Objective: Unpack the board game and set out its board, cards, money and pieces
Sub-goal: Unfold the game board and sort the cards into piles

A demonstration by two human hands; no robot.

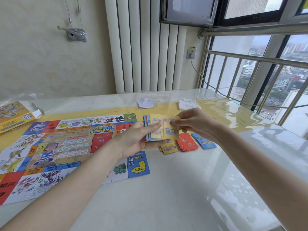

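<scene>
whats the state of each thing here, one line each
board: unfolded, flat on table
held cards: fanned, gripped by left hand, top one pinched by right hand
yellow pile: on table
red pile: stacked
blue pile: stacked
clear box: open

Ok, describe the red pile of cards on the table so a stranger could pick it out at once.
Start at the game board spread flat on the table, and go just past its right edge, below the two hands sorting cards. Three small piles lie there in a row: the red pile is the middle one, between a yellow pile and a blue pile. Only it shows question marks.
</scene>
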